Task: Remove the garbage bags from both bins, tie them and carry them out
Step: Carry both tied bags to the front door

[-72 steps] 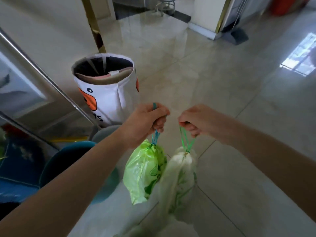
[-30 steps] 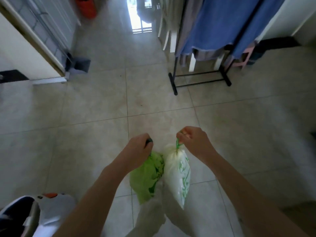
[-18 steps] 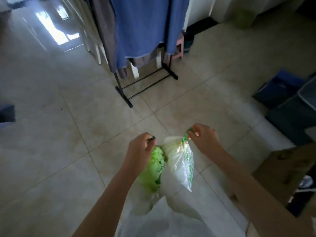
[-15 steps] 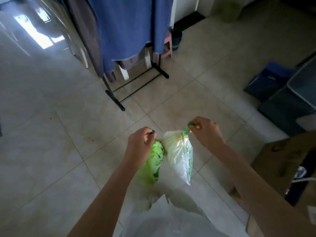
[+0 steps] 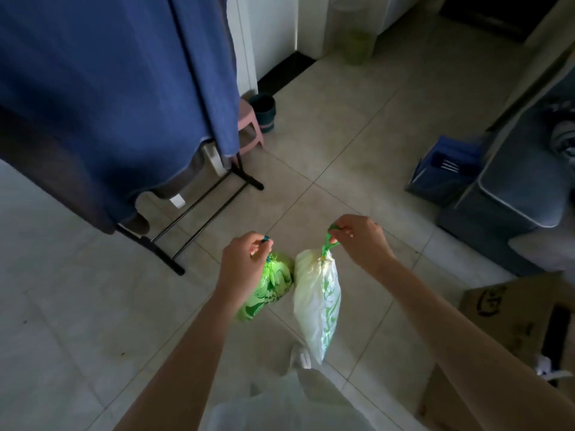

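Note:
My left hand (image 5: pixel 244 262) grips the drawstring of a small bright green garbage bag (image 5: pixel 270 284), which hangs tied just below the fist. My right hand (image 5: pixel 362 241) pinches the green drawstring loop of a whitish garbage bag with green print (image 5: pixel 317 306). That bag hangs longer and lower, beside the green one, almost touching it. Both bags hang above the tiled floor in front of my legs. Neither bin is in view.
A black clothes rack (image 5: pixel 199 209) with a blue sheet (image 5: pixel 109 88) stands at the left. Behind it are a pink stool (image 5: pixel 250 129) and a dark pot (image 5: pixel 263 112). Grey furniture (image 5: pixel 513 188) and a blue bag (image 5: pixel 445 169) lie right, a cardboard box (image 5: pixel 513 331) lower right.
I have turned right, away from the white bin, and walked across the floor; the rack has slid left and nearer. Both hands keep hold of their bags, which now hang slightly further apart.

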